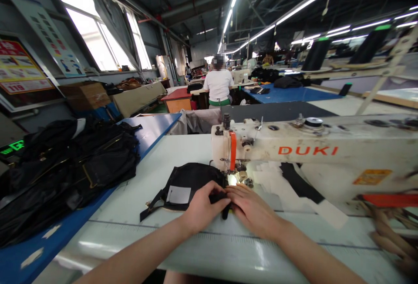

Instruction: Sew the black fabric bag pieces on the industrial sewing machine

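Observation:
A black fabric piece point(189, 179) with a zipper and a grey label lies on the pale sewing table point(137, 214), its right edge at the needle of a white DUKI sewing machine point(294, 147). My left hand point(204, 203) pinches the fabric's edge just in front of the presser foot. My right hand point(250, 205) lies beside it with fingers closed on the same edge, holding the cloth down next to the needle.
A heap of black bags point(68, 166) sits on the blue table at left. White and black cut pieces point(303, 188) lie under the machine arm. A person in a white shirt point(218, 86) sits at a far workstation, back turned.

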Motion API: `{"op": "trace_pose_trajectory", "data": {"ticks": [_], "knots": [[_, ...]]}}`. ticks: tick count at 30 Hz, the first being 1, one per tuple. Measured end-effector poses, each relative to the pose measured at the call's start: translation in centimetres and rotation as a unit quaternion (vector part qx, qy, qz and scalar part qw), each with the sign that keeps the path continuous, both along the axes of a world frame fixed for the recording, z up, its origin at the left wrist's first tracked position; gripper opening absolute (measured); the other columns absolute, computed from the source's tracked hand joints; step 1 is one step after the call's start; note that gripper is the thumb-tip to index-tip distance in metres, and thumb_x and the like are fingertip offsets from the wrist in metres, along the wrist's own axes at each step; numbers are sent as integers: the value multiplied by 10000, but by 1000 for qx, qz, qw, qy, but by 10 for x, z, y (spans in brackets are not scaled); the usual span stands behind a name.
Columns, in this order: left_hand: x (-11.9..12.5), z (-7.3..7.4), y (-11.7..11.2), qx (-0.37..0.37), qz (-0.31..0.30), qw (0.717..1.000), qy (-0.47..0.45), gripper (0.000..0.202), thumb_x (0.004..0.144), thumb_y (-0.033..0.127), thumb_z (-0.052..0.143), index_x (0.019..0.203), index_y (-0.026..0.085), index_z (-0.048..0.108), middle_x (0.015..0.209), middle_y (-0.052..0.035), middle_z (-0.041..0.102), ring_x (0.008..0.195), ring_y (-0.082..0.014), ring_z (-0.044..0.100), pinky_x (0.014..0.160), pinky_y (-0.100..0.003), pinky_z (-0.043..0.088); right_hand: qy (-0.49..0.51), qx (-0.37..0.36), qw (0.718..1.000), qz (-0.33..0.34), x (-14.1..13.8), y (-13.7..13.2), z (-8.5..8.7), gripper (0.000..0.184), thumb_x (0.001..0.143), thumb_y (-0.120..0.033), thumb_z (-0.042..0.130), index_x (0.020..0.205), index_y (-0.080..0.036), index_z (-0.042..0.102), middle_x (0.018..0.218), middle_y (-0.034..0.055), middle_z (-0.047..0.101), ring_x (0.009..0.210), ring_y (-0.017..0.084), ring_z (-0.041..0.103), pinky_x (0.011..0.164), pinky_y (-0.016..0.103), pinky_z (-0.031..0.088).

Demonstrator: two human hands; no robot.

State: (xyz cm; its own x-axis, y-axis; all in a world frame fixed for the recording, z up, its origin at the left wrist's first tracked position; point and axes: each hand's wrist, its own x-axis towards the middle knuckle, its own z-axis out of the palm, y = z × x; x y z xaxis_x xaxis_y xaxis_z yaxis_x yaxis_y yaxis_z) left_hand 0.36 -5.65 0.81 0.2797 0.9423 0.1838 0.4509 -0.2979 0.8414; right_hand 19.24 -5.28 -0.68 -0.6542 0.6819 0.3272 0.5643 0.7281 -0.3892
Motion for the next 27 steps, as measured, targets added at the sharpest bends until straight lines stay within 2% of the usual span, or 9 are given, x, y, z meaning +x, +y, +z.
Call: {"op": "trace_pose_trajectory", "data": {"ticks": [3, 6, 10, 13, 16, 18, 19, 23, 27], "knots": [[-7, -6, -6, 22, -28, 999, 27, 359, 695, 165, 684, 1039, 189, 584, 1008, -26, 648, 955, -185, 593, 894, -316, 457, -5, -6, 1000, 1, 0, -1, 3, 274, 815, -60, 470, 1028, -183, 589, 1125, 61, 618, 1106, 194, 512, 1032, 404, 330], [-13, -15, -6, 48, -44, 998, 15, 301, 756, 105, 583, 1042, 195, 610, 1097, -30, 650, 1031, -179, 591, 956, -322, 445, -8, -8, 1000, 4, 0, -1, 6, 239, 845, -81, 455, 1010, -190, 588, 1118, 59, 616, 1084, 195, 521, 1016, 405, 345], [-10, -18, 4, 50, 23, 998, 28, 245, 841, 105, 474, 960, 195, 668, 1008, -22, 693, 942, -170, 637, 887, -307, 496, -5, -8, 1000, 10, 1, -1, 4, 236, 845, -81, 453, 1003, -192, 587, 1107, 62, 615, 1059, 198, 533, 1012, 406, 349], [-1, -12, 15, 118, 67, 986, 94, 217, 860, 121, 487, 974, 182, 661, 932, -37, 676, 869, -171, 628, 809, -293, 517, -1, -6, 1000, 17, 1, -2, 4, 242, 837, -76, 457, 1012, -186, 583, 1124, 65, 606, 1070, 203, 520, 1018, 398, 344], [9, -6, 23, 223, 22, 936, 271, 195, 851, 85, 480, 891, 158, 656, 903, -71, 619, 857, -213, 577, 779, -350, 508, -10, -13, 1000, 13, 2, -3, 4, 220, 844, -83, 457, 1002, -181, 575, 1075, 65, 618, 1043, 211, 519, 995, 398, 361], [14, -5, 25, 261, -18, 890, 372, 172, 855, 91, 476, 830, 150, 636, 876, -79, 596, 821, -233, 547, 740, -382, 500, -16, -20, 1000, 7, 2, -3, 4, 200, 851, -91, 453, 986, -180, 571, 1014, 66, 625, 1006, 219, 525, 960, 402, 383], [15, -6, 26, 269, -27, 879, 394, 167, 861, 93, 468, 832, 149, 622, 869, -76, 591, 808, -232, 537, 730, -384, 496, -18, -23, 1000, 5, 2, -3, 3, 196, 852, -94, 453, 984, -180, 570, 994, 67, 625, 993, 222, 525, 945, 405, 391], [12, -14, 26, 265, -36, 895, 356, 180, 875, 66, 422, 933, 141, 575, 858, -61, 589, 825, -207, 525, 769, -357, 489, -16, -26, 1000, 2, 2, -3, 2, 214, 847, -89, 460, 1003, -184, 572, 961, 65, 614, 965, 224, 523, 916, 407, 399], [0, -19, 28, 295, -126, 908, 268, 207, 916, 109, 394, 930, 146, 597, 881, -60, 620, 860, -183, 538, 805, -324, 483, -12, -29, 999, -4, 3, -5, 3, 213, 846, -83, 458, 985, -187, 581, 937, 63, 607, 945, 222, 525, 888, 396, 411]]}}
